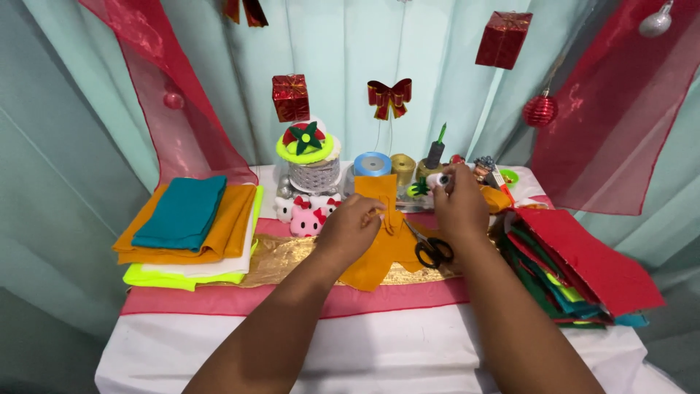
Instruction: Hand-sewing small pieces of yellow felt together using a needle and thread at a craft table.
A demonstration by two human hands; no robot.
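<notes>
At the middle of the table (379,350), the left hand (350,228) pinches a fold of the orange felt piece (379,255), fingers clamped on it. At one o'clock from it, the right hand (459,204) is closed around a small white object (440,179). Black-handled scissors (432,250) lie on the felt at five o'clock. Folded felt stacks sit at nine o'clock (191,233) and three o'clock (583,270).
</notes>
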